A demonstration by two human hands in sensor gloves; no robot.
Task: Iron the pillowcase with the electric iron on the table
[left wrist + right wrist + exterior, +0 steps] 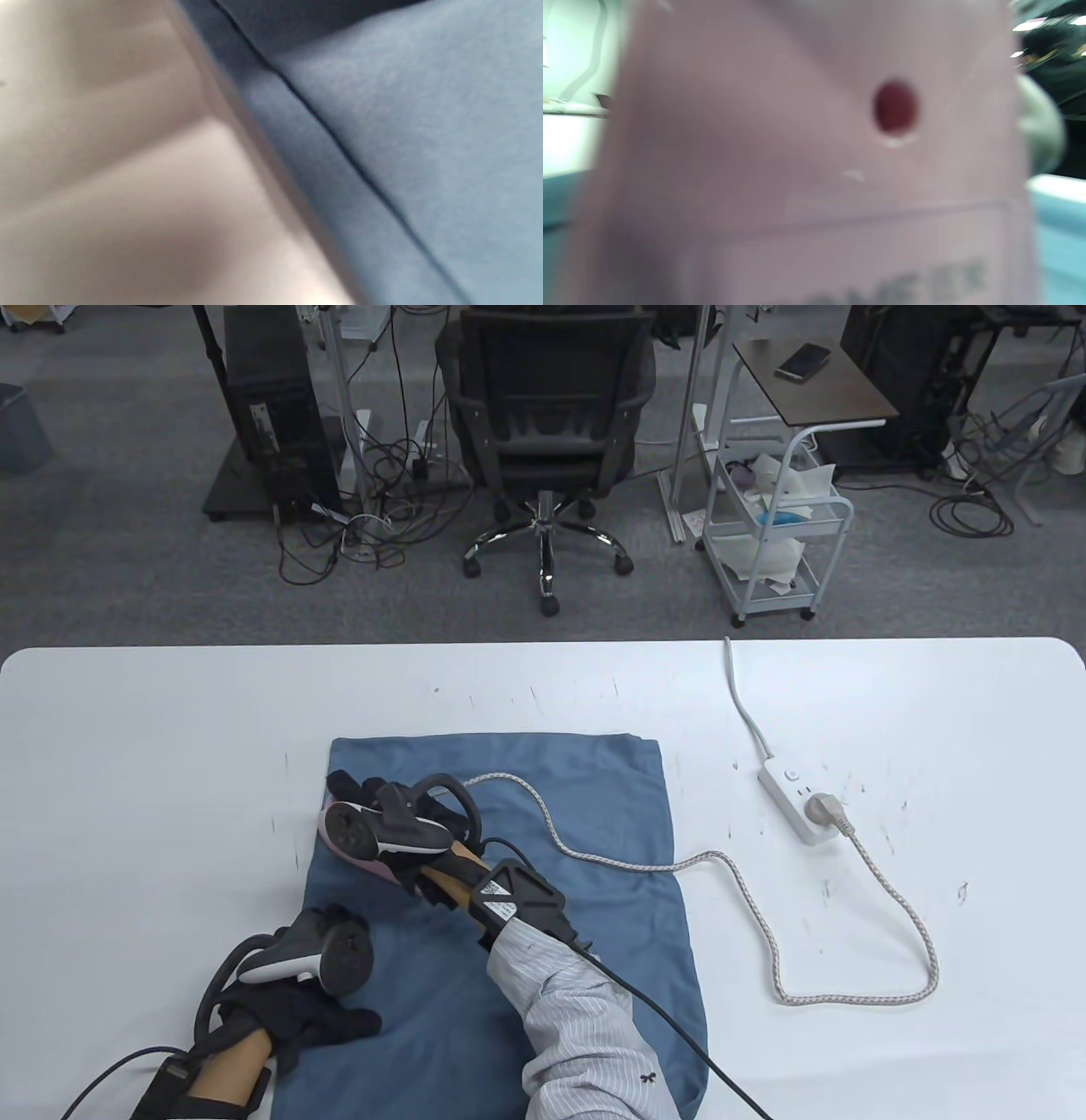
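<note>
Two gloved hands work on the blue pillowcase (543, 899), which lies flat on the white table (170, 746) toward its near edge, and serves here as the landmark; the right hand (399, 823) is over the pillowcase's far-left part, fingers wrapped round the handle of the pink iron (356, 853), whose soleplate sits on the fabric close to the left edge; a tracker rides the back of that hand and hides most of the iron from the table view; in the right wrist view the iron's pink body (806, 169) fills nearly the whole frame, blurred, with a dark red dot on it and part of some lettering at the bottom that is too soft to read; the left hand (314, 1018) lies on the pillowcase's near-left edge, its glove resting flat on the cloth with the fingers spread rather than gripping; the left wrist view shows only that edge, a seam running along the blue fabric (403, 127) beside bare tabletop (106, 169); the iron's braided cord (848, 997) trails off the pillowcase's right side and loops across the table to a white power strip (797, 802), which sits well apart to the right of the pillowcase, plug seated in it.
</note>
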